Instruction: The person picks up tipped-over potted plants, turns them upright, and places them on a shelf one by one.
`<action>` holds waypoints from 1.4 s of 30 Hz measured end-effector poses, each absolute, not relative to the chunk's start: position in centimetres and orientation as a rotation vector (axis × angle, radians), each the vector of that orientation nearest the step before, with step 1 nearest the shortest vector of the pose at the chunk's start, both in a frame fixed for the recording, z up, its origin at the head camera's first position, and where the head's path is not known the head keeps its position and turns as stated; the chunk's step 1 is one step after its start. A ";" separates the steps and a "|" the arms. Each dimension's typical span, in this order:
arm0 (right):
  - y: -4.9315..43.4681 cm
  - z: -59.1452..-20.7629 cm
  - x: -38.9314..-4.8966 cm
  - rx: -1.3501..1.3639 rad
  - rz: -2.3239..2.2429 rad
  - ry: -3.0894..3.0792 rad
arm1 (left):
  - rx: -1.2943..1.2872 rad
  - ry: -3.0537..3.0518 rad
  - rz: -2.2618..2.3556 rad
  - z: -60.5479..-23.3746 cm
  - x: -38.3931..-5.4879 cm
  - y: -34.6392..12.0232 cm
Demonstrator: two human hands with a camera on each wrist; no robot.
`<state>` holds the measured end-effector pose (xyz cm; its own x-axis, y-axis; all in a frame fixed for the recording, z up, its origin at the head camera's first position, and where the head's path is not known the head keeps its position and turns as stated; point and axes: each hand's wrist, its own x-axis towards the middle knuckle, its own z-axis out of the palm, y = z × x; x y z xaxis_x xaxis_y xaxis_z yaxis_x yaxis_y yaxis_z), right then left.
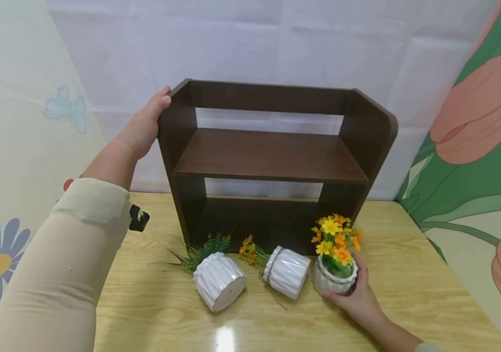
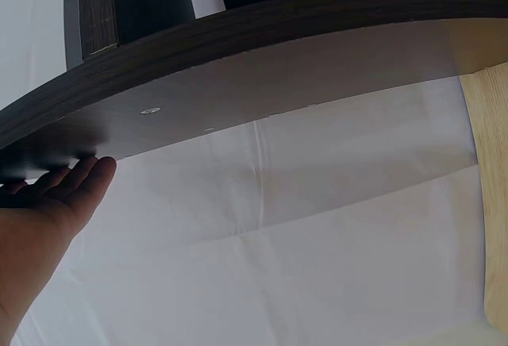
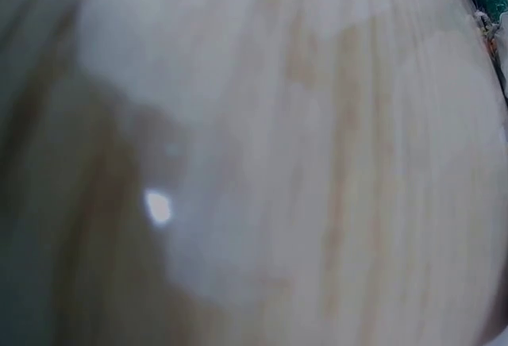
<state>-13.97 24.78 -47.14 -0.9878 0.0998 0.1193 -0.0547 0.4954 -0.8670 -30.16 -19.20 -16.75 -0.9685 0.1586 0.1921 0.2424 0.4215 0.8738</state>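
My left hand [image 1: 144,122] rests against the upper left side of a dark brown two-tier shelf [image 1: 272,155]. In the left wrist view, its fingers [image 2: 87,187] lie along the outer face of the side panel. With thumb and fingers around it, my right hand [image 1: 358,298] holds a white ribbed flowerpot [image 1: 331,282] of yellow and orange artificial flowers [image 1: 337,238]; it is upright, tipped slightly. To its left, a white pot with orange flowers [image 1: 289,271] lies on its side. Farther left lies another white pot [image 1: 219,283] with red-dotted greenery [image 1: 202,252].
The shelf stands on a light wood-grain table [image 1: 162,303] before a white cloth [image 1: 241,44]. Printed flower panels hang at both sides. A small black object [image 1: 138,218] shows beside the left sleeve [image 1: 70,259]. The right wrist view shows mostly blurred, glossy tabletop [image 3: 302,163].
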 end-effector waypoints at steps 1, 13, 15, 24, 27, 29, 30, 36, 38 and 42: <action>24.8 -47.1 -14.0 -0.040 1.503 -2.583 | -0.364 -2.582 -1.604 -16.7 -30.2 -19.2; 24.8 -47.0 -13.8 -0.065 1.550 -2.584 | -0.369 -2.574 -1.618 -16.7 -30.0 -19.1; 24.7 -46.9 -13.6 -0.075 1.562 -2.559 | -0.371 -2.569 -1.619 -16.6 -30.0 -19.1; 23.2 -46.5 -12.6 -0.238 1.672 -2.444 | -0.355 -2.580 -1.613 -16.6 -30.2 -19.2; 22.7 -46.6 -12.6 -0.284 1.711 -2.399 | -0.348 -2.589 -1.606 -16.6 -30.2 -19.2; 22.5 -46.7 -12.6 -0.303 1.717 -2.379 | -0.348 -2.592 -1.595 -16.6 -30.2 -19.2; 22.4 -46.7 -12.7 -0.306 1.719 -2.370 | -0.347 -2.593 -1.592 -16.7 -30.3 -19.2; 22.0 -47.0 -12.9 -0.305 1.721 -2.329 | -0.353 -2.577 -1.612 -16.8 -30.4 -19.3; 21.9 -47.2 -13.0 -0.298 1.726 -2.316 | -0.353 -2.574 -1.618 -16.8 -30.5 -19.3; 21.7 -47.4 -13.1 -0.293 1.712 -2.298 | -0.356 -2.577 -1.617 -16.8 -30.4 -19.3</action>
<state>-13.12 21.67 -47.36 -0.9458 0.3128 0.0870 0.0061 0.2848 -0.9586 -30.41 -19.25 -16.84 -0.9699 0.1536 0.1890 0.2370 0.4166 0.8777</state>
